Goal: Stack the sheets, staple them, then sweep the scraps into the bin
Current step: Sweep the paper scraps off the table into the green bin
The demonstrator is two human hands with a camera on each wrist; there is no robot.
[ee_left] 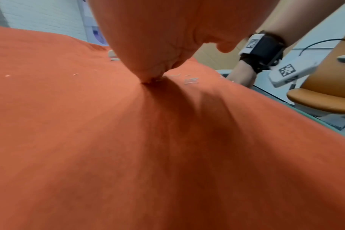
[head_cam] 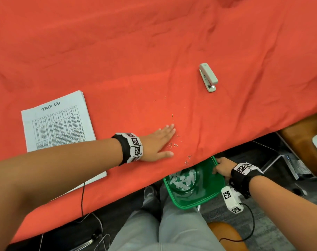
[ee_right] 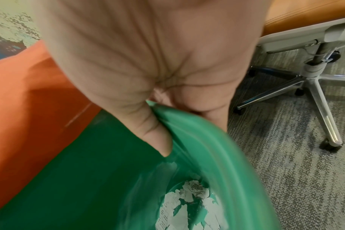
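Head view: left hand (head_cam: 157, 142) lies flat, palm down, on the red-orange tablecloth (head_cam: 118, 51), fingers straight and pressed together, thumb spread out toward the table's near edge. Loose bent metal staples (head_cam: 174, 144) are scattered just beside the fingertips and on toward the table edge; a few more lie farther out on the cloth. Right hand (head_cam: 222, 168) grips the rim of the green plastic bin (head_cam: 199, 203), held below the table edge, right under the nearest staples. Torn white paper scraps (head_cam: 182, 179) sit in the bin bottom. The stacked white printed sheets headed "Task List" (head_cam: 58, 124) lie flat on the cloth left of the left forearm, partly covered by it. The grey-green desk stapler (head_cam: 208, 77) lies closed on the cloth, well apart from both hands, further back and right.

Left wrist view: the left hand (ee_left: 152, 38) fills the top, its edge touching the tablecloth (ee_left: 108, 140); how the fingers lie cannot be told from here. Staples (ee_left: 190, 80) lie just beyond it. The right wrist with its black strap shows past the table edge, next to an orange chair seat (ee_left: 325, 99).

Right wrist view: right hand (ee_right: 148, 62) pinches the green bin's rim (ee_right: 207, 140), thumb (ee_right: 158, 137) inside the bin, fingers curled on the outside. Printed paper scraps (ee_right: 187, 207) lie at the bottom. The tablecloth hangs at left; an office chair base (ee_right: 315, 87) stands on grey carpet at right.
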